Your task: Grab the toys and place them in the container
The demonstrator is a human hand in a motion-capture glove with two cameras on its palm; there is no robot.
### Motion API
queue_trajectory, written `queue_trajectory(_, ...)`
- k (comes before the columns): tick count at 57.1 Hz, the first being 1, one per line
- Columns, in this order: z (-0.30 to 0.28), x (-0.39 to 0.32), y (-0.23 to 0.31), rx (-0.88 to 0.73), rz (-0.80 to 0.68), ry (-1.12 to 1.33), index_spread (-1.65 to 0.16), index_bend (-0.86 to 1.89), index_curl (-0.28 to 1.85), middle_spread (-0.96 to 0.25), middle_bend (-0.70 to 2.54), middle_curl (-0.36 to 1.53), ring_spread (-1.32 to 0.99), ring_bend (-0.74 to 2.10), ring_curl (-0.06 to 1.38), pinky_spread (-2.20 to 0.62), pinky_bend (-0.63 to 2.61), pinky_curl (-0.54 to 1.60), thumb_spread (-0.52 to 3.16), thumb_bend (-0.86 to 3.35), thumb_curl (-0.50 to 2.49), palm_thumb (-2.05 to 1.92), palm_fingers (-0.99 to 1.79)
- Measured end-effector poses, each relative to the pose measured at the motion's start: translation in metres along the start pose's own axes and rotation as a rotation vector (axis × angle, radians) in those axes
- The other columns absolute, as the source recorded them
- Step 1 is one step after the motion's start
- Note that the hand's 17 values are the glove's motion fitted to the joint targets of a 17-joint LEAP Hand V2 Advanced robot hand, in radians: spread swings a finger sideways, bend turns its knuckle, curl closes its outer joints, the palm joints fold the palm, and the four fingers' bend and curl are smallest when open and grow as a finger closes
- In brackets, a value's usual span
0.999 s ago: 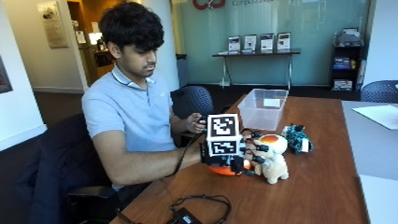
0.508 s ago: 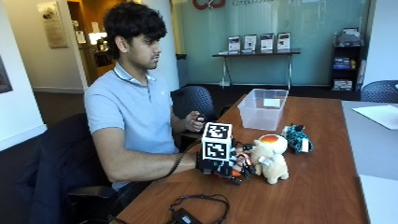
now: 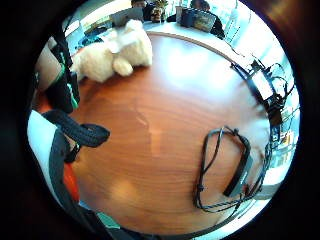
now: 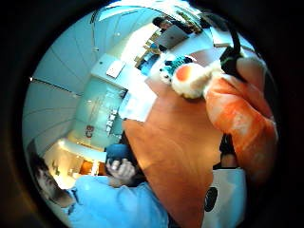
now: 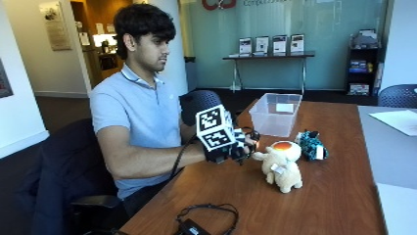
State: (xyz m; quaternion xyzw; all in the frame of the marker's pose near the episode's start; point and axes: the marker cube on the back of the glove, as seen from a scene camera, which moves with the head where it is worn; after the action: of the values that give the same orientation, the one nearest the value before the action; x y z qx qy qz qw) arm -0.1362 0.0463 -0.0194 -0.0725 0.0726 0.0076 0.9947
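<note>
In the outside view the hand (image 5: 224, 147) has risen off the surface (image 5: 338, 196) at mid-frame, left of the plush (image 5: 283, 166), with the container (image 5: 277, 113) behind and the wall lettering (image 5: 261, 3) cut off, while the little-finger view shows bare surface below and the thumb view shows fingers (image 4: 249, 71) curled round an orange toy (image 4: 242, 123), likely ready to carry.

wooden table (image 5: 338, 196), black cable (image 5: 202, 220) (coiled, near edge), white paper (image 5: 397, 120)
</note>
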Motion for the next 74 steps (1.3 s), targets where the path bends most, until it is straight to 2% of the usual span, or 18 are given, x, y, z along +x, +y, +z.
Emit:
queue_trajectory(14,-0.006,-0.122,-0.117,0.007,-0.176,-0.086,-0.24,0.19,0.15,-0.02,0.57,0.47,-0.24,1.23,0.55,-0.38,1.36,0.45,1.32,0.31,0.56,0.8,0.79)
queue_trajectory(23,0.01,-0.212,-0.181,-0.077,-0.266,-0.113,-0.23,0.17,0.17,-0.01,0.54,0.5,-0.24,1.21,0.55,-0.39,1.34,0.44,1.22,0.29,0.6,0.83,0.81)
queue_trajectory(33,0.037,-0.291,-0.217,-0.193,-0.313,-0.167,-0.22,0.14,0.17,-0.01,0.52,0.54,-0.24,1.2,0.55,-0.4,1.33,0.45,1.15,0.24,0.63,0.83,0.81)
queue_trajectory(38,0.054,-0.314,-0.222,-0.324,-0.307,-0.171,-0.24,0.09,0.15,0.0,0.5,0.55,-0.24,1.22,0.56,-0.4,1.36,0.45,1.21,0.21,0.61,0.76,0.75)
queue_trajectory(43,0.068,-0.322,-0.22,-0.469,-0.325,-0.153,-0.26,0.06,0.13,0.0,0.4,0.54,-0.23,1.14,0.55,-0.4,1.45,0.48,1.32,0.12,0.52,0.57,0.45)
queue_trajectory(46,0.073,-0.322,-0.218,-0.524,-0.339,-0.163,-0.27,0.12,0.14,0.01,0.26,0.51,-0.2,0.98,0.52,-0.38,1.52,0.49,1.33,0.0,0.46,0.38,0.15)
queue_trajectory(49,0.071,-0.314,-0.216,-0.515,-0.339,-0.163,-0.28,0.2,0.18,0.03,0.18,0.48,-0.14,0.72,0.46,-0.3,1.49,0.48,1.3,-0.08,0.41,0.2,-0.2)
queue_trajectory(52,0.067,-0.303,-0.215,-0.478,-0.337,-0.138,-0.29,0.21,0.2,0.04,0.15,0.44,-0.1,0.55,0.38,-0.22,1.43,0.44,1.28,-0.08,0.38,0.1,-0.23)
queue_trajectory(59,0.045,-0.25,-0.21,-0.448,-0.284,-0.091,-0.3,0.19,0.23,0.04,0.14,0.4,-0.04,0.43,0.3,-0.08,1.22,0.37,1.25,-0.05,0.35,-0.02,-0.19)
queue_trajectory(65,0.027,-0.188,-0.193,-0.501,-0.21,-0.037,-0.3,0.18,0.25,0.03,0.14,0.37,-0.03,0.37,0.28,-0.02,1.12,0.33,1.26,-0.03,0.34,-0.02,-0.17)
queue_trajectory(74,0.018,-0.08,-0.15,-0.628,-0.042,0.233,-0.31,0.16,0.27,0.02,0.12,0.33,-0.01,0.26,0.26,0.03,1.04,0.3,1.29,-0.01,0.33,-0.01,-0.2)
